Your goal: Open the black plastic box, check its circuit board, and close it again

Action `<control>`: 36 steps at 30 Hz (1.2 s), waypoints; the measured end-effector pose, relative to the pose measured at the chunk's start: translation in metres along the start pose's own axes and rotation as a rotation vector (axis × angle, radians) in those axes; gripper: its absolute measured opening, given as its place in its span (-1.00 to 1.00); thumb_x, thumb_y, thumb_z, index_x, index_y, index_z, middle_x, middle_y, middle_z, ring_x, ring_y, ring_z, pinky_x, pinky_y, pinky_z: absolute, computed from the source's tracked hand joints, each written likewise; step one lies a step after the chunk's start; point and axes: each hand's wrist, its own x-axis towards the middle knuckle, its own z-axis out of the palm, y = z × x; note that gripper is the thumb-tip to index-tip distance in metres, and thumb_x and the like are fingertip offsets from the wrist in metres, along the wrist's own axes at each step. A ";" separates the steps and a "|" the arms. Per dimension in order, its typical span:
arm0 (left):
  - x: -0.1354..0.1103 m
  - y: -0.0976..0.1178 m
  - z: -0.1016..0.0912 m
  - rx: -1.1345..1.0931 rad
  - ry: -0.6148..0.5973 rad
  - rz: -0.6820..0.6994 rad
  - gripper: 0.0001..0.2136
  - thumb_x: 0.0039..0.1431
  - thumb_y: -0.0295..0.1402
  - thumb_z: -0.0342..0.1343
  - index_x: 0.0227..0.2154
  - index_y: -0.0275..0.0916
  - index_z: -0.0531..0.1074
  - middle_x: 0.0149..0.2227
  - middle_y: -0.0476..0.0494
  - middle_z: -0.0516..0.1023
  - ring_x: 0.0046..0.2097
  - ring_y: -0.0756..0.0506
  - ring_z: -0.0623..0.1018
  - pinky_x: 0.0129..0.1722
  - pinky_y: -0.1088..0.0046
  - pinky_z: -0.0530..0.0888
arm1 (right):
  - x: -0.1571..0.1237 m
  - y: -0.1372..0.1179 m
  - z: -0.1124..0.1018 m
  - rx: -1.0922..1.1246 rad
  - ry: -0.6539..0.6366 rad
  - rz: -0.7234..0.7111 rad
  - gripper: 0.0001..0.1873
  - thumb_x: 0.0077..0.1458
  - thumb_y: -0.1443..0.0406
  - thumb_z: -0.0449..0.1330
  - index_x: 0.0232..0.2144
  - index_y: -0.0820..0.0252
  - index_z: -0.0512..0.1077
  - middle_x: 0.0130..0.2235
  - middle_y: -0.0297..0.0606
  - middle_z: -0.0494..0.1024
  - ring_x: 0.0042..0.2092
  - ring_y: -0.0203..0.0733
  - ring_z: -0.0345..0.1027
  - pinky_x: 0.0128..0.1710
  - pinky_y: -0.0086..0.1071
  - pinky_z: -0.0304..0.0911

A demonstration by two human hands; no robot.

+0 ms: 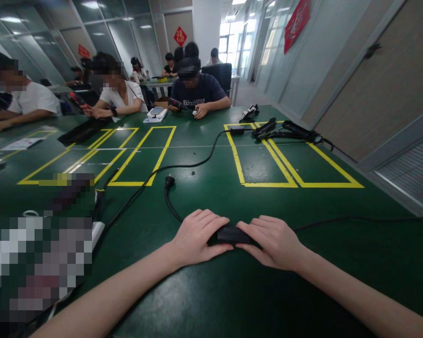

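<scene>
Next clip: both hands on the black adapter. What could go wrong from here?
1. The cord trailing right could drag or snag if the black adapter, gripped by the left hand and right hand, is lifted.
2. The loose plug lies close to another long cable; the two may tangle.

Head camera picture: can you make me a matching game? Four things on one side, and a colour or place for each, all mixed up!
Things:
1. box
2. plug
3. tape
4. sign

Colours and places:
A. red, up on the wall
B. yellow, in lines on the table
C. black, between the left hand and the right hand
D. black, at a cable's end, beyond the hands

Pairs: 1-C, 2-D, 3-B, 4-A
</scene>
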 end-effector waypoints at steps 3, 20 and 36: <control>0.000 -0.001 0.000 -0.026 -0.024 -0.060 -0.59 0.49 -0.01 -0.03 -0.07 -0.28 0.49 -0.24 -0.20 0.63 -0.22 -0.14 0.58 -0.19 0.30 0.48 | 0.000 0.003 0.001 0.005 -0.020 0.013 -0.69 0.42 0.19 0.09 -0.04 0.28 0.53 -0.37 -0.16 0.63 -0.42 -0.19 0.46 -0.40 -0.32 0.31; -0.003 0.002 0.003 -0.029 -0.041 -0.057 -0.59 0.46 -0.03 0.02 -0.04 -0.31 0.51 -0.29 -0.21 0.63 -0.24 -0.16 0.60 -0.22 0.29 0.53 | -0.001 0.003 0.003 -0.054 -0.108 -0.110 -0.59 0.44 0.20 0.06 0.23 0.15 0.44 -0.13 -0.11 0.65 -0.27 -0.19 0.54 -0.33 -0.38 0.39; -0.005 -0.003 -0.005 -0.062 0.073 0.068 -0.72 0.41 -0.34 0.07 0.12 -0.23 0.46 0.06 -0.27 0.65 0.10 -0.18 0.61 0.07 0.20 0.54 | -0.044 0.115 -0.053 0.315 0.655 1.138 -0.26 0.01 -0.14 0.36 0.03 0.30 0.52 -0.30 -0.06 0.54 -0.49 -0.18 0.31 -0.56 -0.29 0.26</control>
